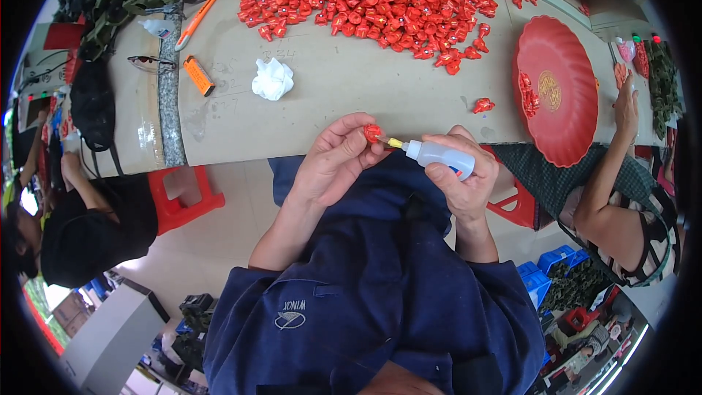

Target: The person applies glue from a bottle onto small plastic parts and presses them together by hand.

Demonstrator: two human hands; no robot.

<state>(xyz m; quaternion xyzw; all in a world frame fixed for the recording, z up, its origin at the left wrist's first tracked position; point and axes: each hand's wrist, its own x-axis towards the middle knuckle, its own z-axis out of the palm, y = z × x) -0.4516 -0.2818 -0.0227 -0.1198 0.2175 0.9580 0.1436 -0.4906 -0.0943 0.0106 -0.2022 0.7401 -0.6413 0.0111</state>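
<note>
Between the thumb and fingers of my left hand (333, 161) is a small red plastic piece (373, 132). My right hand (468, 179) grips a clear squeeze bottle of glue (441, 156), laid on its side with its yellow nozzle tip (395, 143) pointing left at the red piece. The tip is right beside the piece; whether they touch I cannot tell. Both hands are in front of the table's near edge. A heap of similar red pieces (387, 4) covers the far middle of the table, and one small red cluster (483, 105) lies apart, nearer me.
A red scalloped tray (559, 124) holding a few red pieces stands at the right. Crumpled white tissue (273, 80), an orange box (198, 76), an orange cutter knife (200, 17), a small white bottle (158, 27) and glasses (152, 63) lie leftward. Other people sit at both sides.
</note>
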